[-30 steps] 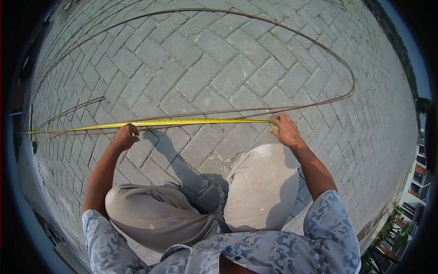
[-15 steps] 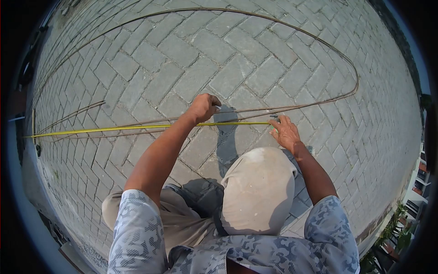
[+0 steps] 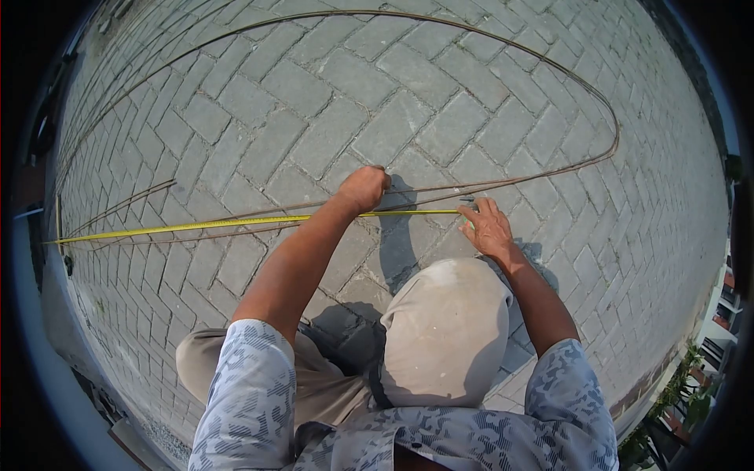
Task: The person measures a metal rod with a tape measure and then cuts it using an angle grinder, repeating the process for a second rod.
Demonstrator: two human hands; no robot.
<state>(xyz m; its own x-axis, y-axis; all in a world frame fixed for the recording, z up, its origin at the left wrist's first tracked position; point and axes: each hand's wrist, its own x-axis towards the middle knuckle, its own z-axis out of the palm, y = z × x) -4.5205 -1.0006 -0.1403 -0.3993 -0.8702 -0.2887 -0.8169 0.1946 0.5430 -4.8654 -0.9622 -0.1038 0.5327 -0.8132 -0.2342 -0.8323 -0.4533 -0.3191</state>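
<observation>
The left hand (image 3: 365, 188), arm stretched forward, is clenched in a fist on the rod (image 3: 534, 176) just above the tape (image 3: 236, 223). The right hand (image 3: 488, 228) presses spread fingers onto the tape's end, which lies on the pavers (image 3: 377, 78).

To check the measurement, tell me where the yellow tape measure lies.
In the head view, the yellow tape measure stretches over the grey brick paving from far left to the right hand, passing just below the left hand.

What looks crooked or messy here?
Only the steel rod: it sweeps in a big loop across the paving bricks instead of lying straight. The yellow tape measure lies straight, and nothing looks spilled or broken.
</observation>
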